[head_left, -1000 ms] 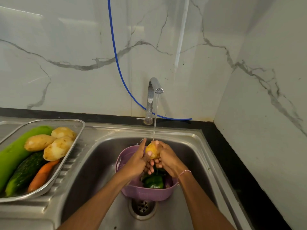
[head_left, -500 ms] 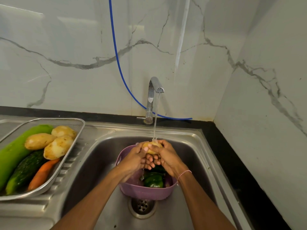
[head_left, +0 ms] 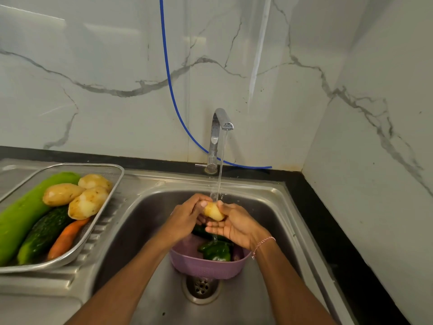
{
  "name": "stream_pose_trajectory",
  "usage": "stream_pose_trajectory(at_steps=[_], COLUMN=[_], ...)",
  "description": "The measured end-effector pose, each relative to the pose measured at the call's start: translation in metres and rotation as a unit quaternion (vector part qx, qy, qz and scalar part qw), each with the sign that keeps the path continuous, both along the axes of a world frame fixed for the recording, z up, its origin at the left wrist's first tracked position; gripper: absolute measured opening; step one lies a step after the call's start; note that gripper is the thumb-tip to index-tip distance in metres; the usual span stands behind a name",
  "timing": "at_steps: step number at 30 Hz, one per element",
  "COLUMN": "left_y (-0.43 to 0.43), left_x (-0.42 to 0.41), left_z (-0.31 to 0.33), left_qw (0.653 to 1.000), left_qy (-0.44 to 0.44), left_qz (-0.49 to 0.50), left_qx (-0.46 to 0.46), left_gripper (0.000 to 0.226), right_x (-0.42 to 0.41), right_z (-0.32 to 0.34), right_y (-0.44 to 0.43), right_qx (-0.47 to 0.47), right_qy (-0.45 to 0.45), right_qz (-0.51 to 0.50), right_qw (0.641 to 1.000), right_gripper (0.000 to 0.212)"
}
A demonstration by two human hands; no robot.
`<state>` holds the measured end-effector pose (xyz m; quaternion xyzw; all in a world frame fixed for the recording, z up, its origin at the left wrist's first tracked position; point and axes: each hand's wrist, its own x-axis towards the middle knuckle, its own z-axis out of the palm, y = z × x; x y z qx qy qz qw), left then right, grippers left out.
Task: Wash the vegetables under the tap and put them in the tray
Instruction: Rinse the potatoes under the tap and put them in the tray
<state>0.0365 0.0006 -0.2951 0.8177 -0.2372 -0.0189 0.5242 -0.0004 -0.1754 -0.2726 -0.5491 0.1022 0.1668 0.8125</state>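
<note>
Both hands grasp one potato [head_left: 213, 211] under the running tap [head_left: 219, 127], above the purple basket [head_left: 206, 266] in the sink [head_left: 269, 207]. The left hand [head_left: 187, 216] curls its fingers over it and the right hand [head_left: 236, 227] cups it, thumb on top. Six vegetables already lie in the tray [head_left: 117, 184] (three potatoes among them). I'd judge it past halfway, though a green pepper [head_left: 216, 252] and more wait in the basket.

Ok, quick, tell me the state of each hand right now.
Left hand: grips the potato under the running tap.
Right hand: holds the same potato from below, thumb against it.
</note>
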Motion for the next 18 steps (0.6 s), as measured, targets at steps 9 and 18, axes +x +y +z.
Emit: stream_pose_trajectory(at_steps=[9, 18], left_y=[-0.006, 0.002], left_x=[-0.01, -0.003], left_z=[0.009, 0.006], left_qw=[0.978, 0.949], left_qy=[0.191, 0.261], left_qz=[0.066, 0.074], left_qx=[-0.058, -0.162], left_gripper=[0.052, 0.037], right_x=[0.003, 0.001], right_z=[-0.012, -0.012], right_y=[0.016, -0.003], right_qx=[-0.342, -0.072], right_qy=[-0.114, -0.069], right_qz=[-0.045, 0.023], right_qw=[0.932, 0.995], right_gripper=[0.038, 0.044])
